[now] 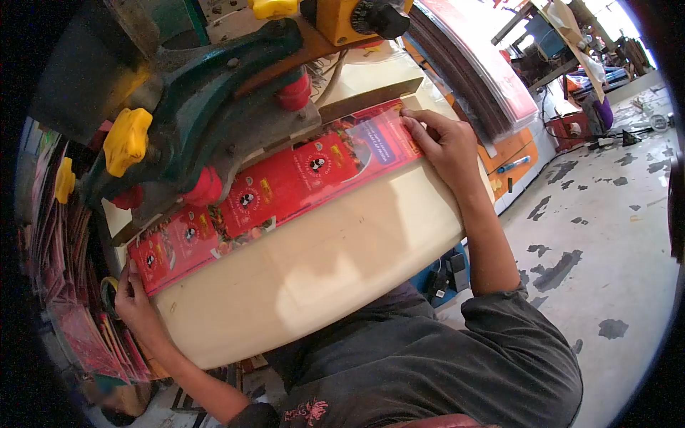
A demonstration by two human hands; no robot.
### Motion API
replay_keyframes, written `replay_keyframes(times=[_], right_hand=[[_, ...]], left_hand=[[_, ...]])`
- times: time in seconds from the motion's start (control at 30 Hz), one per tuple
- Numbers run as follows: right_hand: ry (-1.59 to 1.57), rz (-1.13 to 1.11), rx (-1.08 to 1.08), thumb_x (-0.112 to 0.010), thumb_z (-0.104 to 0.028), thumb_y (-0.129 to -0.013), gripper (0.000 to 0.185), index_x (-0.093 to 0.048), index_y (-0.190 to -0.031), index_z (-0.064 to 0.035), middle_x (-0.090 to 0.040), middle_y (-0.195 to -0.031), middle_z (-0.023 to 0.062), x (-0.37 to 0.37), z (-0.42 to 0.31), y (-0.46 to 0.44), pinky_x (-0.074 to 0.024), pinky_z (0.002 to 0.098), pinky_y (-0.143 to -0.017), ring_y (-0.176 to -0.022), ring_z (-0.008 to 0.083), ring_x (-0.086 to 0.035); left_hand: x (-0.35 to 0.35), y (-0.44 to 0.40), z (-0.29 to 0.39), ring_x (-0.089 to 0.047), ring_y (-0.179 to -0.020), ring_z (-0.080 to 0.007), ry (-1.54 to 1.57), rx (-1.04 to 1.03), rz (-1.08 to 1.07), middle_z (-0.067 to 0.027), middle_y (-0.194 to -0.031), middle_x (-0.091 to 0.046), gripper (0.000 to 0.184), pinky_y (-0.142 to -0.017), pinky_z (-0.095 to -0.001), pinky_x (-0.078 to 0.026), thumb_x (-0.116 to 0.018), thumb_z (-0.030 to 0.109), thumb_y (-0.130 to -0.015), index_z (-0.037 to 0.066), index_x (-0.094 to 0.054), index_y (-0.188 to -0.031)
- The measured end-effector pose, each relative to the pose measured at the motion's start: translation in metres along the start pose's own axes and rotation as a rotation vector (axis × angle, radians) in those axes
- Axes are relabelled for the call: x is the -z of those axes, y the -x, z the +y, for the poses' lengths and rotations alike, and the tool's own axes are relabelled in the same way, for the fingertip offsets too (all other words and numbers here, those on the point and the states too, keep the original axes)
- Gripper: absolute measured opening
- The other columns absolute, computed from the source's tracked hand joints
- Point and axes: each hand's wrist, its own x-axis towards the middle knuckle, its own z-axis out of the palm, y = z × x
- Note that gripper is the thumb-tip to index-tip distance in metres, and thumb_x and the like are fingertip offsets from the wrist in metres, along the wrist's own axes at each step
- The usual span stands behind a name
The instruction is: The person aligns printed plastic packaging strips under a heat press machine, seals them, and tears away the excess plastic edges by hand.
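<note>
A long strip of red printed plastic film [285, 187] lies slantwise on a cream-coloured work surface [307, 264], its far long edge close to the machine's back fence. My right hand [446, 143] pinches the strip's right end between thumb and fingers. At the lower left end, my left hand [135, 299] has its fingers closed on the strip's corner. Above the strip's left half reaches a dark green machine arm [207, 93] with red rubber-like feet [202, 187] close over the film. Whether those feet touch it I cannot tell.
Yellow knobs [127, 143] stick out from the machine, and a yellow dial unit [349, 20] sits at top. Stacked sheets [492, 78] lie beyond my right hand, near a blue pen [514, 164]. More red printed sheets [85, 314] are piled at left. The floor [571, 235] has peeling paint.
</note>
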Motion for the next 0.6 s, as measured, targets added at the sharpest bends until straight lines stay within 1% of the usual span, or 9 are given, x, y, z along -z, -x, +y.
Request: replay_keyframes(times=[0.07, 0.1, 0.17, 0.23, 0.33, 0.37, 0.4, 0.5, 0.6], right_hand=[[0.005, -0.006, 0.044, -0.072, -0.025, -0.095, 0.022, -0.078, -0.11, -0.01, -0.074, -0.077, 0.0137, -0.0015, 0.0033, 0.0003, -0.0502, 0.0307, -0.059, -0.06, 0.0175, -0.068], [0.005, -0.008, 0.045, -0.072, -0.025, -0.095, 0.022, -0.078, -0.11, -0.01, -0.074, -0.077, 0.0137, -0.0011, 0.003, 0.0005, -0.0502, 0.0307, -0.059, -0.06, 0.0175, -0.068], [0.014, -0.013, 0.058, -0.071, -0.025, -0.095, 0.023, -0.078, -0.111, -0.0098, -0.075, -0.082, 0.0154, -0.0006, 0.0004, 0.0007, -0.0534, 0.0322, -0.063, -0.066, 0.0222, -0.072], [0.017, -0.023, 0.037, -0.071, -0.025, -0.095, 0.023, -0.078, -0.11, -0.0095, -0.075, -0.084, 0.0157, -0.0006, -0.0009, 0.001, -0.0536, 0.032, -0.063, -0.066, 0.022, -0.072], [0.027, -0.045, -0.005, -0.071, -0.025, -0.095, 0.023, -0.078, -0.11, -0.0091, -0.075, -0.085, 0.016, 0.0007, -0.0022, 0.0004, -0.054, 0.0319, -0.064, -0.067, 0.0221, -0.073], [0.034, -0.062, -0.025, -0.071, -0.025, -0.095, 0.023, -0.078, -0.109, -0.0089, -0.075, -0.085, 0.0161, 0.0013, -0.0023, 0.0001, -0.0542, 0.032, -0.064, -0.068, 0.0223, -0.073], [0.034, -0.061, -0.024, -0.071, -0.025, -0.095, 0.023, -0.078, -0.109, -0.0089, -0.075, -0.085, 0.0161, 0.0013, -0.002, 0.0001, -0.0542, 0.032, -0.064, -0.068, 0.0223, -0.073], [0.013, -0.036, 0.01, -0.071, -0.026, -0.095, 0.023, -0.079, -0.108, -0.009, -0.076, -0.086, 0.0158, 0.0001, -0.0016, 0.0007, -0.0542, 0.032, -0.064, -0.068, 0.0216, -0.073], [0.003, -0.037, -0.005, -0.071, -0.027, -0.096, 0.023, -0.079, -0.108, -0.0094, -0.076, -0.085, 0.0156, 0.0, -0.0008, 0.001, -0.0542, 0.0323, -0.065, -0.068, 0.0212, -0.073]], left_hand=[[0.0005, -0.0014, -0.0048, -0.066, -0.107, -0.021, -0.038, -0.011, -0.002, -0.0196, -0.122, -0.072, 0.048, -0.098, -0.0341, -0.048, -0.055, 0.035, -0.106, -0.005, -0.064, -0.13], [0.0011, -0.0003, -0.0049, -0.066, -0.108, -0.0211, -0.078, -0.021, -0.006, -0.0197, -0.123, -0.071, 0.049, -0.098, -0.0342, -0.048, -0.055, 0.035, -0.106, -0.005, -0.064, -0.131], [0.0006, 0.0013, -0.0017, -0.066, -0.108, -0.0214, -0.061, -0.026, -0.003, -0.0199, -0.124, -0.071, 0.049, -0.099, -0.0345, -0.048, -0.055, 0.036, -0.106, -0.005, -0.064, -0.131], [0.0007, 0.0017, 0.0003, -0.065, -0.108, -0.0217, -0.044, -0.031, 0.005, -0.02, -0.124, -0.071, 0.049, -0.099, -0.0349, -0.047, -0.054, 0.036, -0.106, -0.005, -0.064, -0.132], [-0.0001, 0.0011, -0.0001, -0.065, -0.108, -0.0226, -0.105, 0.026, 0.021, -0.0197, -0.123, -0.071, 0.049, -0.099, -0.0354, -0.047, -0.054, 0.037, -0.106, -0.004, -0.064, -0.131], [-0.0004, 0.0012, 0.0011, -0.066, -0.107, -0.023, -0.063, 0.02, 0.013, -0.0196, -0.123, -0.071, 0.049, -0.099, -0.0356, -0.048, -0.054, 0.037, -0.106, -0.004, -0.065, -0.131], [-0.0007, 0.0015, 0.0021, -0.066, -0.107, -0.0235, -0.02, 0.014, 0.005, -0.0196, -0.122, -0.071, 0.048, -0.099, -0.0358, -0.048, -0.054, 0.036, -0.106, -0.004, -0.065, -0.13], [0.0001, 0.0026, 0.0028, -0.066, -0.107, -0.0238, -0.028, -0.013, 0.009, -0.0196, -0.122, -0.071, 0.047, -0.099, -0.0357, -0.048, -0.054, 0.035, -0.106, -0.005, -0.065, -0.13], [-0.0014, 0.0028, 0.0035, -0.066, -0.107, -0.0241, 0.008, 0.011, 0.009, -0.0198, -0.123, -0.071, 0.045, -0.099, -0.0359, -0.048, -0.054, 0.032, -0.106, -0.005, -0.065, -0.13]])
